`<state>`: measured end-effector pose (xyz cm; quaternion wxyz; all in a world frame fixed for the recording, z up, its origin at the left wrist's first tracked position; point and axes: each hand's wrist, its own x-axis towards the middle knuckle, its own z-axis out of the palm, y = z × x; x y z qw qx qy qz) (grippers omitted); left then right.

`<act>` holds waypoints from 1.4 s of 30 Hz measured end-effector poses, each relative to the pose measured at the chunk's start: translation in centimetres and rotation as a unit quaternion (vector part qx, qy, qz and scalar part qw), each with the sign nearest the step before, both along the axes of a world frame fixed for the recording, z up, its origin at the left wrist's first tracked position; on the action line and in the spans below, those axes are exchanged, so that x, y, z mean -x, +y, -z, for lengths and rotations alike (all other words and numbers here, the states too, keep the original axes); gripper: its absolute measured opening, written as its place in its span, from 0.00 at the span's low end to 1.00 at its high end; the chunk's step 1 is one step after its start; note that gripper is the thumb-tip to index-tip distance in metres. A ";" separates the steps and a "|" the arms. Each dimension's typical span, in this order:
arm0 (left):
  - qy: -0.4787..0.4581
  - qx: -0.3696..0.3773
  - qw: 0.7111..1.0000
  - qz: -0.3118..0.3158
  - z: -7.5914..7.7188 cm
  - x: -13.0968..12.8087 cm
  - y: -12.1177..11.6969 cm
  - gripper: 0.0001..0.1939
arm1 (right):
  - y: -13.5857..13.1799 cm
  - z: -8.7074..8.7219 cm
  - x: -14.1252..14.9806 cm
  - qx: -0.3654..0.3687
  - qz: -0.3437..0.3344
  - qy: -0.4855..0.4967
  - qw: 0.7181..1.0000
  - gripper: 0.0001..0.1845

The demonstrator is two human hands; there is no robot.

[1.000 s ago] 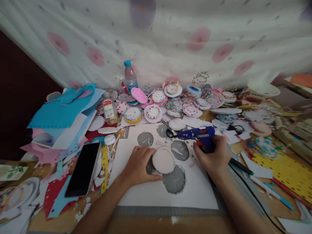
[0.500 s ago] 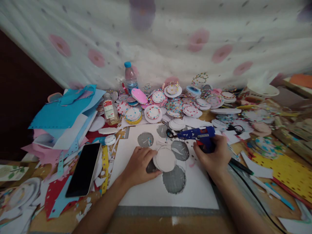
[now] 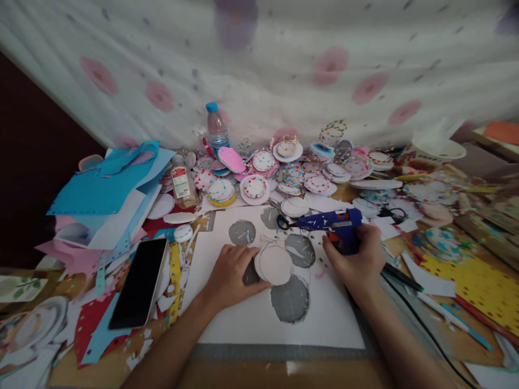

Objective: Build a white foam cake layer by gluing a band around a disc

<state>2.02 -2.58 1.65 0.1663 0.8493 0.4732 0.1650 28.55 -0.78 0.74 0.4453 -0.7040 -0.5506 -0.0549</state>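
My left hand (image 3: pixel 232 273) lies on a white sheet (image 3: pixel 259 319) with its fingers curled against the left edge of a pale pink paper disc (image 3: pixel 274 263), holding it flat. My right hand (image 3: pixel 357 259) is closed round the grip of a blue glue gun (image 3: pixel 330 221), whose nozzle points left, above and to the right of the disc. Grey round glue-stained patches (image 3: pixel 290 298) mark the sheet around the disc.
A black phone (image 3: pixel 140 281) lies left of the sheet. Blue, white and pink paper is stacked at far left (image 3: pixel 101 189). Several decorated paper discs (image 3: pixel 255 186), a glue bottle (image 3: pixel 181 186) and a water bottle (image 3: pixel 216 127) stand behind. Yellow dotted paper (image 3: pixel 482 292) lies right. Scissors (image 3: pixel 284 220) lie near the gun's nozzle.
The pink disc has shifted slightly under my left fingers. The glue gun has edged a little to the right. Otherwise both hands stay put.
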 end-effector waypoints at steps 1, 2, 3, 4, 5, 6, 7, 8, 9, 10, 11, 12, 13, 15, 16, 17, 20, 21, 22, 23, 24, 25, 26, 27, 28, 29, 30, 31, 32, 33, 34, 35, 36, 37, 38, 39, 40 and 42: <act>-0.001 -0.001 1.000 -0.001 0.0 0.0 0.0 0.30 | 0.0 -0.1 0.1 -0.001 0.000 0.003 1.000 0.24; -0.002 -0.001 1.000 0.000 0.0 0.0 0.0 0.30 | 0.0 -0.2 0.1 -0.002 -0.001 0.007 1.000 0.24; -0.003 -0.001 1.000 0.001 0.0 0.0 0.0 0.30 | 0.0 -0.2 0.1 -0.003 -0.001 0.009 1.000 0.24; -0.004 -0.001 1.000 0.000 0.0 0.0 -0.1 0.30 | 0.0 -0.3 0.2 -0.003 -0.002 0.011 1.000 0.24; -0.004 -0.001 1.000 -0.001 0.0 0.0 -0.1 0.31 | 0.0 -0.4 0.2 -0.002 -0.002 0.013 1.000 0.24; -0.005 -0.001 1.000 -0.003 0.0 0.0 -0.1 0.31 | 0.0 -0.4 0.2 -0.002 -0.003 0.015 1.000 0.24; -0.004 0.001 1.000 -0.006 0.1 0.0 -0.1 0.32 | 0.0 -0.4 0.2 -0.001 -0.003 0.016 1.000 0.24; -0.003 0.002 1.000 -0.010 0.1 0.0 -0.1 0.33 | 0.0 -0.4 0.1 -0.001 -0.004 0.015 1.000 0.24; -0.002 0.004 1.000 -0.013 0.1 0.0 -0.1 0.34 | 0.0 -0.4 0.1 0.000 -0.005 0.015 1.000 0.24; -0.001 0.005 1.000 -0.016 0.1 0.0 -0.1 0.34 | 0.0 -0.4 0.1 0.001 -0.007 0.016 1.000 0.24; -0.001 0.007 1.000 -0.019 0.1 0.0 -0.1 0.34 | 0.0 -0.3 0.1 0.003 -0.010 0.018 1.000 0.24; -0.003 0.010 1.000 -0.020 0.1 0.0 -0.1 0.33 | 0.0 -0.3 0.1 0.006 -0.011 0.021 1.000 0.24; -0.009 0.013 1.000 -0.019 0.0 0.1 -0.1 0.31 | 0.0 -0.4 0.1 0.010 -0.011 0.023 1.000 0.24; -0.027 0.021 0.999 -0.014 -0.1 0.2 -0.1 0.24 | 0.0 -0.4 0.2 0.015 -0.009 0.025 1.000 0.24; -0.039 0.026 0.999 -0.010 -0.2 0.3 -0.1 0.21 | 0.0 -0.4 0.2 0.014 -0.008 0.024 1.000 0.24; -0.050 0.032 0.998 -0.008 -0.3 0.3 -0.1 0.18 | 0.0 -0.4 0.2 0.012 -0.008 0.022 1.000 0.24; -0.078 0.046 0.996 -0.021 -0.4 0.2 -0.1 0.15 | 0.0 -0.3 0.2 0.012 -0.011 0.023 1.000 0.24; -0.079 0.048 0.995 -0.030 -0.4 0.1 -0.1 0.14 | 0.0 -0.3 0.2 0.013 -0.012 0.025 1.000 0.25; -0.075 0.047 0.995 -0.039 -0.3 -0.1 -0.1 0.13 | 0.0 -0.2 0.1 0.015 -0.012 0.026 0.999 0.25; -0.069 0.046 0.996 -0.045 -0.3 -0.2 0.0 0.12 | 0.0 -0.1 0.1 0.016 -0.011 0.026 0.999 0.25; -0.062 0.043 0.996 -0.051 -0.2 -0.3 0.0 0.10 | 0.0 -0.2 0.1 0.014 -0.010 0.027 0.999 0.25; -0.056 0.040 0.996 -0.054 0.0 -0.4 0.0 0.09 | 0.1 -0.2 -0.1 0.008 -0.011 0.029 0.999 0.25; -0.052 0.036 0.996 -0.057 0.1 -0.4 0.0 0.08 | 0.1 -0.4 -0.2 0.000 -0.015 0.032 0.999 0.25; -0.049 0.031 0.996 -0.060 0.2 -0.4 0.0 0.08 | 0.1 -0.7 -0.5 -0.012 -0.019 0.037 0.999 0.25; -0.048 0.026 0.997 -0.063 0.3 -0.5 0.0 0.09 | 0.1 -1.2 -0.8 -0.029 -0.022 0.042 0.998 0.24; -0.045 0.021 0.997 -0.066 0.4 -0.4 0.1 0.09 | 0.1 -1.7 -1.2 -0.047 -0.022 0.047 0.998 0.24; -0.042 0.016 0.997 -0.068 0.4 -0.4 0.1 0.09 | 0.0 -2.3 -1.8 -0.062 -0.017 0.049 0.997 0.23; -0.039 0.011 0.997 -0.069 0.5 -0.4 0.1 0.09 | -0.2 -2.9 -2.5 -0.074 -0.004 0.046 0.996 0.23; -0.035 0.007 0.997 -0.069 0.5 -0.4 0.1 0.10 | -0.5 -3.4 -3.2 -0.074 0.013 0.041 0.996 0.23; -0.031 0.003 0.997 -0.068 0.6 -0.4 0.1 0.10 | -0.9 -3.9 -4.1 -0.062 0.032 0.031 0.997 0.23; -0.029 -0.001 0.997 -0.066 0.6 -0.4 0.1 0.11 | -1.3 -4.1 -4.9 -0.046 0.053 0.013 0.997 0.24; -0.029 -0.003 0.997 -0.065 0.6 -0.5 0.1 0.11 | -1.8 -4.3 -5.8 -0.033 0.070 0.004 0.997 0.24; -0.031 -0.004 0.997 -0.066 0.6 -0.5 0.1 0.12 | -2.4 -4.3 -6.6 -0.003 0.077 0.008 0.997 0.23; -0.035 -0.004 0.997 -0.068 0.6 -0.5 0.1 0.12 | -3.0 -4.2 -7.4 0.023 0.086 0.019 0.996 0.22; -0.040 -0.002 0.997 -0.072 0.6 -0.5 0.2 0.12 | -3.6 -4.0 -8.1 0.045 0.094 0.030 0.994 0.21; -0.045 -0.001 0.996 -0.076 0.7 -0.4 0.2 0.12 | -4.1 -3.8 -8.7 0.061 0.103 0.039 0.992 0.20; -0.050 0.000 0.995 -0.081 0.7 -0.4 0.3 0.12 | -4.6 -3.4 -9.3 0.080 0.105 0.042 0.990 0.18; -0.057 0.001 0.995 -0.087 0.8 -0.3 0.5 0.11 | -5.3 -2.7 -10.4 0.107 0.103 0.027 0.989 0.17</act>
